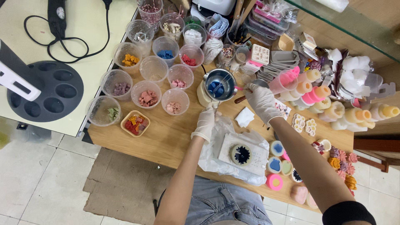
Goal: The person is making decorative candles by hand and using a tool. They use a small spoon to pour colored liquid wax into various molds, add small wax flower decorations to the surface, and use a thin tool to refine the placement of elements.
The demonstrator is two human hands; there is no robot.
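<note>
Wooden table (pixel 166 141), plastic cups (pixel 154 68), crowded moulds (pixel 333 110)

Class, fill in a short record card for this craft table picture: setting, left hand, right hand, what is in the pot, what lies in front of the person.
Setting: wooden table crowded with clear plastic cups of coloured chunks
Left hand: gloved, by a thin metal tool below the pot; grip unclear
Right hand: gloved, at the pot's handle
Pot: small round metal pot with blue pieces inside
In front: white tray with a dark blue flower-shaped piece
</note>
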